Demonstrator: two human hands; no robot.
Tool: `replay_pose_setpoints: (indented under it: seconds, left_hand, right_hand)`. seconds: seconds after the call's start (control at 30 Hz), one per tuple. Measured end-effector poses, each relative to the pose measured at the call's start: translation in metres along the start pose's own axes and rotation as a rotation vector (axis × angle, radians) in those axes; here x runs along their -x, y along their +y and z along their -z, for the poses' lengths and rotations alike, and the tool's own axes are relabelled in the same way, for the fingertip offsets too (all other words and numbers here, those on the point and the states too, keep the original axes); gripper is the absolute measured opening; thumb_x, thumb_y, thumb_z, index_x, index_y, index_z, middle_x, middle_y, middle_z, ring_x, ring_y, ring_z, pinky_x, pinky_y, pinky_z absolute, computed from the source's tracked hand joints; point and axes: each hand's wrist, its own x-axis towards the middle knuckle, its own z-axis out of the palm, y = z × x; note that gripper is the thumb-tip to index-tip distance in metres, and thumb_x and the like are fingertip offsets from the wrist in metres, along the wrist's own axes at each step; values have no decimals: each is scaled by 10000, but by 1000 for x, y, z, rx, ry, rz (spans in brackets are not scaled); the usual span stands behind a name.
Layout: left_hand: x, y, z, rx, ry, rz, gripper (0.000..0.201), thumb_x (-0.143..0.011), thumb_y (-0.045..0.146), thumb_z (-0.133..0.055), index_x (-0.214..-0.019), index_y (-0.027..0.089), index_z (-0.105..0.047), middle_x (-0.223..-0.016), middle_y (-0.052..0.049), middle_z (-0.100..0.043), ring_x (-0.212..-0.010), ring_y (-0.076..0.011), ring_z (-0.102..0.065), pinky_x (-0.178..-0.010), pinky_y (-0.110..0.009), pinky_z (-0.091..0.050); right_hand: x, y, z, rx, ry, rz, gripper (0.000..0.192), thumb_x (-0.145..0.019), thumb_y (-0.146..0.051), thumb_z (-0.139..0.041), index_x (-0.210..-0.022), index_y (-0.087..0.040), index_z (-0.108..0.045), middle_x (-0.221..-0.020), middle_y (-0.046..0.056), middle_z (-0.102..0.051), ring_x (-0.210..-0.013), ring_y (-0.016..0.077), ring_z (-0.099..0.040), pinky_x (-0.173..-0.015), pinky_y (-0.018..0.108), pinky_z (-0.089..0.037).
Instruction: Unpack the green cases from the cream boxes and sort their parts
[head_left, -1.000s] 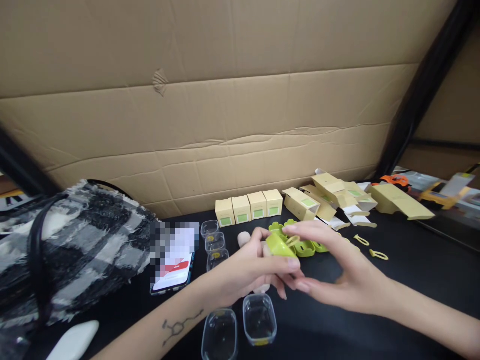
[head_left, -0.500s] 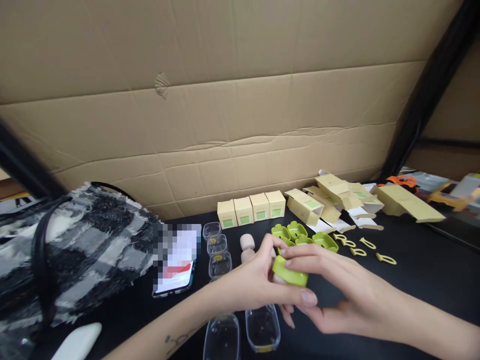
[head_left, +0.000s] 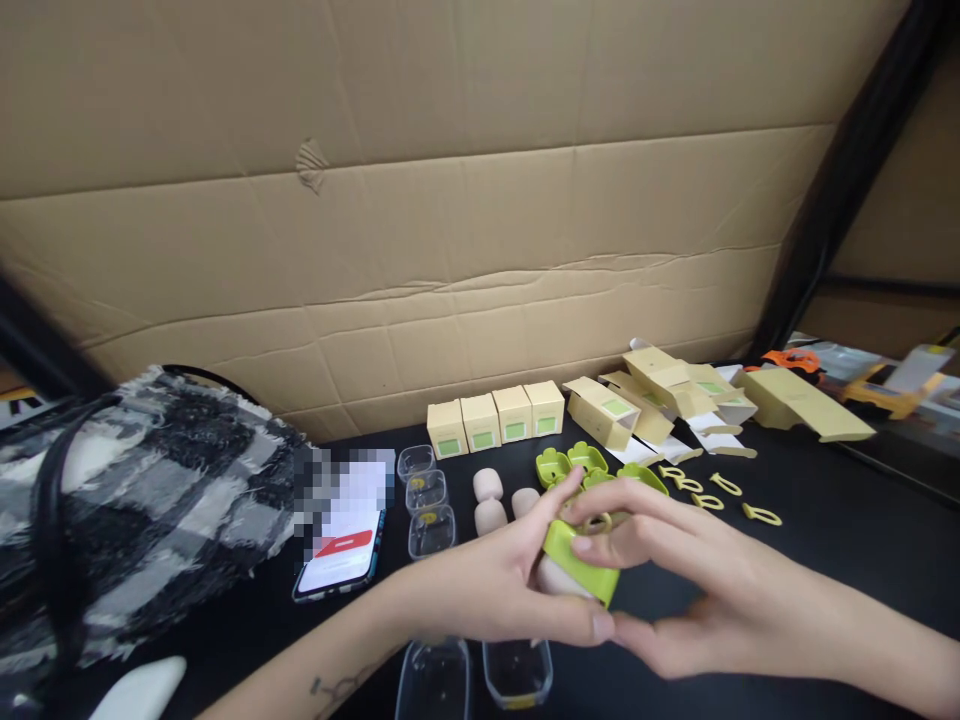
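My left hand (head_left: 510, 590) is wrapped round a pale, rounded block (head_left: 559, 580) with a bright green cover (head_left: 596, 570) fitted over one end. The fingers of my right hand (head_left: 660, 565) press on that cover from the other side, and its thumb meets my left thumb. A small yellow-green loop (head_left: 600, 523) stands up at the top of the cover. Just behind my hands lie several green, lobed covers (head_left: 586, 459), partly hidden, and a few pale rounded blocks (head_left: 489, 516). More yellow-green loops (head_left: 726, 485) are scattered to the right.
Small cream boxes (head_left: 481, 424) stand in a row at the back, beside opened boxes (head_left: 604, 408). Clear plastic cups (head_left: 432, 532) line up left of centre, with larger ones (head_left: 517, 680) in front. A phone (head_left: 341, 560), checked bag (head_left: 187, 480) and white object (head_left: 142, 690) occupy the left.
The held piece has turned and sits slightly lower, showing more of its pale side and the loop. My right fingers have shifted on the green cover. The camera view has moved slightly.
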Motion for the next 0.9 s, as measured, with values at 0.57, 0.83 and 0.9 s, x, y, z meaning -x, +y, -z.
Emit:
replay_pose_setpoints:
  seconds: [0.57,0.83,0.9]
  left_hand:
    - [13,-7,97,-947,451,14,329,-688,327,-684,-970,163,-641,-1021,-78,-649,-1041,-277,-496,-921,-406,-393]
    - [7,-10,81,-1120,451,69,274,-621,211,-624,-882,163,-686,-879,-68,-660,-966,-284,-512,-855,-375,-419]
    - [5,-9,77,-1135,453,69,267,-642,224,-610,-893,164,-680,-883,-72,-658,-967,-284,-515,-858,-377,-414]
  right_hand:
    - [-4,46,-15,-325,443,-332,240,-819,-324,-663,-965,-297,-475,-1165,36,-564,-1124,179,-563,-939,307,-480]
    - [-3,41,-19,-374,431,-367,246,-817,-337,-664,-971,-292,-477,-1154,41,-563,-1110,183,-563,-927,309,-484]
    - [-2,42,-20,-376,426,-363,253,-818,-330,-664,-979,-286,-474,-1163,55,-562,-1118,197,-558,-929,334,-487]
